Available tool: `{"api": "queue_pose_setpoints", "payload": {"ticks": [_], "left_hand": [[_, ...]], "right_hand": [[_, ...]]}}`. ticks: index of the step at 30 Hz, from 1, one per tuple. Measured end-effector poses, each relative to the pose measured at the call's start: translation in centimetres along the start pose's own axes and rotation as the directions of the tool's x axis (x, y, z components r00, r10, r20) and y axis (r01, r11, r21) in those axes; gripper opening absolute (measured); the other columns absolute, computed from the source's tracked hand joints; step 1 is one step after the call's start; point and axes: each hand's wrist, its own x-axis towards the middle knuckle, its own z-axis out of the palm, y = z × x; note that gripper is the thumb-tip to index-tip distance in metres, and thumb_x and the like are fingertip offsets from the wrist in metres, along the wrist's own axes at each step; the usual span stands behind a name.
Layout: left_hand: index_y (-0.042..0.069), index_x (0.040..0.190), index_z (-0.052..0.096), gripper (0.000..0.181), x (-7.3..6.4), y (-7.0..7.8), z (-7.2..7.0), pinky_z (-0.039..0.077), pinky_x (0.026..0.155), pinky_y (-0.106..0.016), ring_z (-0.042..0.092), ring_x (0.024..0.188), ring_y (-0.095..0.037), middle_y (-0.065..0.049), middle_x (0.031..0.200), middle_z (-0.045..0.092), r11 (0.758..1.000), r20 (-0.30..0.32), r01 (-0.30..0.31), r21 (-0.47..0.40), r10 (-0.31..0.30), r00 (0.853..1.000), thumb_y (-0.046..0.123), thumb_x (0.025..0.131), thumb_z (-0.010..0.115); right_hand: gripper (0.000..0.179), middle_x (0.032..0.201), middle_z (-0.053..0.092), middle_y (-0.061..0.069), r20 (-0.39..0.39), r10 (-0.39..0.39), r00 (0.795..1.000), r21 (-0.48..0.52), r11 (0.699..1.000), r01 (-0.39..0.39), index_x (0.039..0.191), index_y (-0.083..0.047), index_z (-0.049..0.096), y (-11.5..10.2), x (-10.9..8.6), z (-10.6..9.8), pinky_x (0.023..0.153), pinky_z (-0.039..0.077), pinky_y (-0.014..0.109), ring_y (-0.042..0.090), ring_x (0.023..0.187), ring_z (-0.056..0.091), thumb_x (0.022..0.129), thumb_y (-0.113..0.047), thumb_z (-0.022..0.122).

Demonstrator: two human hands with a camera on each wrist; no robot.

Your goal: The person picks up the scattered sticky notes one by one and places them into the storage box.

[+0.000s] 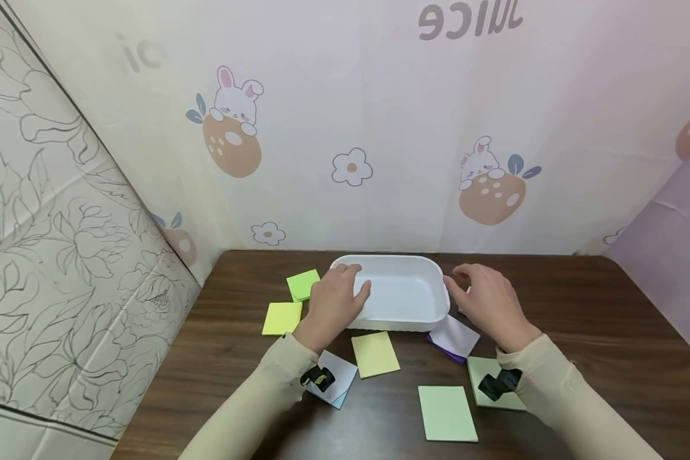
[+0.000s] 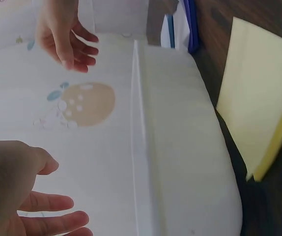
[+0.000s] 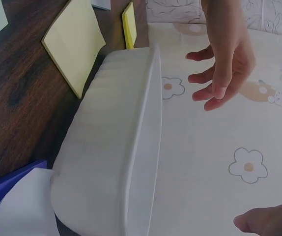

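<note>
A white rectangular plastic tray (image 1: 401,292) rests near the back of the dark table. Over its left end hovers my left hand (image 1: 335,299), fingers loosely bent and holding nothing. My right hand (image 1: 487,303) is beside the right end, thumb near the rim, fingers relaxed and nothing held. In the left wrist view the left fingers (image 2: 52,219) are apart from the tray wall (image 2: 185,142). Only the right thumb (image 3: 264,221) shows low in the right wrist view, away from the tray rim (image 3: 140,123).
Around the tray lie sticky note pads: bright green (image 1: 303,285), yellow (image 1: 282,319), pale yellow (image 1: 375,354), white and blue (image 1: 338,377), white and purple (image 1: 454,337), and pale green (image 1: 447,414). Another green pad (image 1: 483,375) sits under the right wrist. A patterned curtain (image 1: 351,115) hangs behind.
</note>
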Motion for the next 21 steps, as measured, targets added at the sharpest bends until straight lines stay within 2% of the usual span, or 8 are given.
{"api": "queue_pose_setpoints", "payload": {"ticks": [8,16,21], "left_hand": [[0.013,0.119,0.072,0.034,-0.1,1.9,0.0,0.054,0.052,-0.031,0.073,0.085,-0.02,-0.004,0.109,0.076,0.998,-0.041,-0.065,-0.003,0.065,0.997,0.037,0.097,0.065],[0.013,0.12,0.072,0.034,-0.3,3.7,0.5,0.057,0.058,-0.035,0.073,0.088,-0.019,-0.004,0.111,0.075,0.993,-0.017,-0.103,-0.059,0.102,0.995,0.037,0.097,0.065],[0.014,0.118,0.073,0.032,-0.3,4.9,0.7,0.056,0.057,-0.032,0.073,0.087,-0.018,-0.002,0.109,0.075,0.99,-0.011,-0.132,-0.045,0.132,0.991,0.036,0.097,0.065]], "right_hand": [[0.041,0.114,0.07,0.028,0.001,0.024,1.0,-0.021,0.999,-0.024,0.118,0.005,0.069,1.3,-0.5,-0.9,0.08,0.052,0.057,0.042,0.097,0.067,0.098,-0.03,0.063],[0.044,0.117,0.069,0.03,0.025,0.063,0.998,-0.032,0.998,-0.062,0.121,0.007,0.066,3.0,-0.6,-0.5,0.083,0.052,0.06,0.046,0.102,0.066,0.099,-0.031,0.061],[0.046,0.119,0.067,0.031,0.048,0.096,0.994,-0.048,0.994,-0.094,0.123,0.007,0.065,3.9,-0.7,-0.1,0.085,0.051,0.06,0.047,0.105,0.064,0.099,-0.032,0.061]]}}
